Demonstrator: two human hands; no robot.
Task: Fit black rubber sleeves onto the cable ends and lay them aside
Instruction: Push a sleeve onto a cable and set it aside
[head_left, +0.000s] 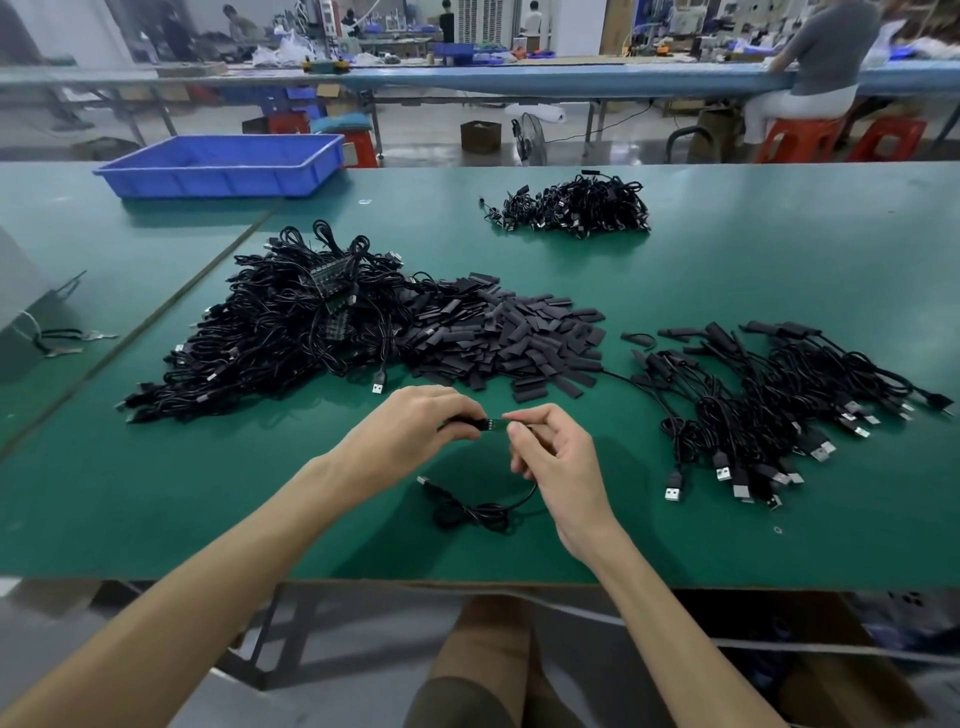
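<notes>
Black sleeve (466, 422) mostly inside left hand (415, 428); cable end (495, 425) partly behind right hand (551, 457)

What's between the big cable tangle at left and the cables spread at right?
Head view: a heap of loose black rubber sleeves, overlapping the cable tangle at its right edge and stopping short of the spread cables.

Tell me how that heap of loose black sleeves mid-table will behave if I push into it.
The sleeve heap would probably scatter rather than slide as one, since the pieces lie loose and separate. They look flat and short, so likely light and unlikely to roll. Its left edge overlaps the cable heap, so pushing that way may snag cords.
</notes>
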